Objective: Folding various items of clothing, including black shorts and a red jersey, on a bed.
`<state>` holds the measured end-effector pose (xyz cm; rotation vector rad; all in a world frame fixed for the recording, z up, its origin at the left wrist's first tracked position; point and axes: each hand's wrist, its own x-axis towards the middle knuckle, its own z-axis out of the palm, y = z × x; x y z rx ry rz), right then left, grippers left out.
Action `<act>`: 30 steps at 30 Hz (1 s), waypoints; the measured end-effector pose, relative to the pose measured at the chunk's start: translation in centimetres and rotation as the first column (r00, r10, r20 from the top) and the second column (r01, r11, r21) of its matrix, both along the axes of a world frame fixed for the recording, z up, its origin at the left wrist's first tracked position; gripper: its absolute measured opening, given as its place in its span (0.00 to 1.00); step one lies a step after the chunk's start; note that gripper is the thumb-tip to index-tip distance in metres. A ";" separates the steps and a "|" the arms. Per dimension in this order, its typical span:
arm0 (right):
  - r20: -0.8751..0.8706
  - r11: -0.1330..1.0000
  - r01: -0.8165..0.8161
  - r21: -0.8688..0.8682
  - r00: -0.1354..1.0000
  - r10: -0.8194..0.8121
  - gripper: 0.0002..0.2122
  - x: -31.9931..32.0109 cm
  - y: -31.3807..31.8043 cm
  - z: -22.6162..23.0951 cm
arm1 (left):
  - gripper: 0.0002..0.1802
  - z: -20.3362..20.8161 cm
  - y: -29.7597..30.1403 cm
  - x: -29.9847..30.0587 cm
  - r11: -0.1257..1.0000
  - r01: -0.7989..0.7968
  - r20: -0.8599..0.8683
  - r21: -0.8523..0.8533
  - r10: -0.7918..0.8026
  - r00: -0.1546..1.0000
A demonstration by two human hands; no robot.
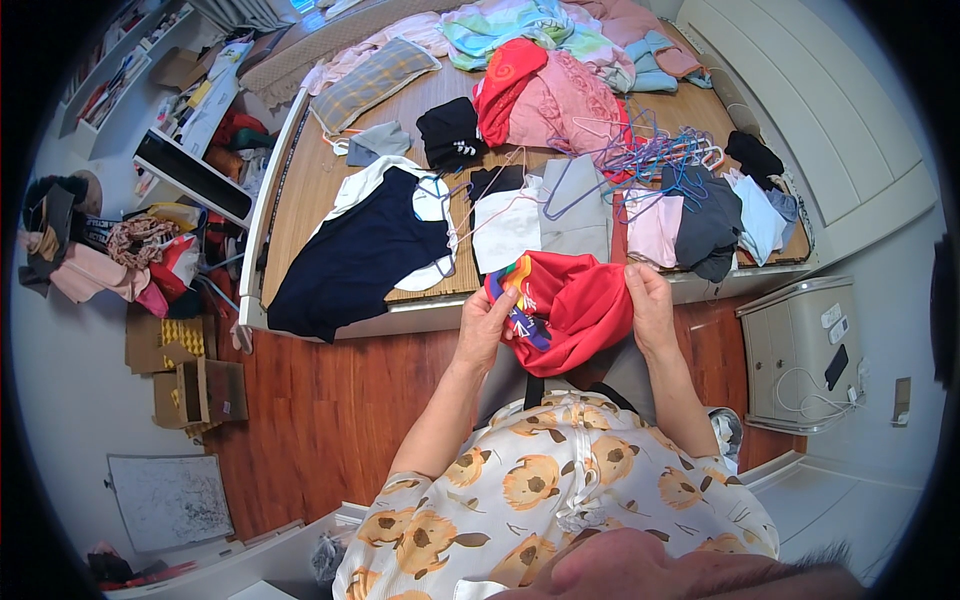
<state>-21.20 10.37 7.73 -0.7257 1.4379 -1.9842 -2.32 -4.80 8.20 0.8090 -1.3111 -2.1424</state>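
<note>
Beside the cluttered bed (450,85), a red garment (585,305) is held bunched between the left hand (483,325) and right hand (650,303), both pinching its edges, and one side could be dropped should either pinch slacken.

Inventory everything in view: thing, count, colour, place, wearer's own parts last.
Red garment: one, red, printed, between both hands
Navy garment: one, dark blue, bed's front left
Other clothes: several, white, grey, pink, black, bed and left
Hangers: uncountable tangle, mostly blue, bed's right half
Plaid pillow: one, grey-yellow, bed's far left
Bedding: several, pink, red, pastel, bed's far side
Bed: one, cream, ahead
Nightstand: one, beige, right
Cardboard boxes: at least two, brown, floor left
Board: one, white, lower left
Shelves: several, white, upper left
Floor: one, reddish wood, lower
Patterned top: one, cream-orange, on wearer
Left hand: one, bare, gripping garment's left side
Right hand: one, bare, gripping its right side
</note>
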 end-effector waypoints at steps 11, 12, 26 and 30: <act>0.290 0.964 0.150 -0.220 0.953 -0.082 0.11 -1.6 0.5 3.1 | 0.08 0.0 -1.2 0.4 0.998 -0.052 -0.071 0.024 0.053 0.996; 0.298 0.957 0.152 -0.249 0.952 -0.073 0.11 -2.6 1.0 3.1 | 0.08 -0.1 -1.6 0.6 0.997 -0.064 -0.104 0.036 0.068 0.992; 0.285 0.923 0.223 -0.315 0.949 -0.132 0.09 -3.7 2.0 5.8 | 0.10 0.7 -3.7 1.1 0.970 -0.225 -0.175 -0.095 0.206 0.963; 0.280 0.929 0.195 -0.314 0.954 -0.105 0.10 -3.4 1.6 5.4 | 0.12 0.1 -4.2 1.3 0.982 -0.160 -0.298 0.100 0.183 0.937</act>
